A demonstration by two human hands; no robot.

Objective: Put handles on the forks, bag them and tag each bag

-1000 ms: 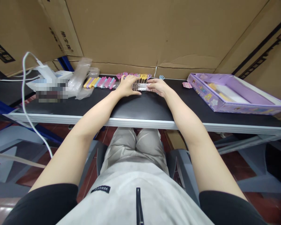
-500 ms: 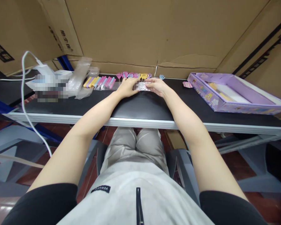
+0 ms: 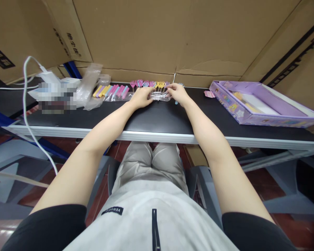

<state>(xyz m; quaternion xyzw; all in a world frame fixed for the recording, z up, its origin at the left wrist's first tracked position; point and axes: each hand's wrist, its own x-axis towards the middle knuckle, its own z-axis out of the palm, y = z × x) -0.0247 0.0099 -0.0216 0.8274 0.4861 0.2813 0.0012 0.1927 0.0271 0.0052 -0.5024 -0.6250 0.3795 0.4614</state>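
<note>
My left hand (image 3: 140, 97) and my right hand (image 3: 178, 93) both rest at the far side of the black table (image 3: 159, 118). Between them lies a small clear plastic bag (image 3: 160, 96), pinched at each end by my fingers. Just behind the bag stands a row of small pastel forks (image 3: 149, 84) in pink, blue and yellow. A light blue fork handle (image 3: 176, 102) pokes out under my right hand. To the left lies a row of coloured sticks (image 3: 111, 91) partly under clear wrap.
A purple open box (image 3: 261, 104) sits at the right of the table. Clear plastic bags (image 3: 90, 85) and a white device with a white cable (image 3: 26, 104) lie at the left. Cardboard sheets (image 3: 172, 35) wall off the back. Grey plastic chairs stand below.
Both hands have shifted slightly farther back toward the forks with the bag. My right hand has moved up and right, over the blue fork.
</note>
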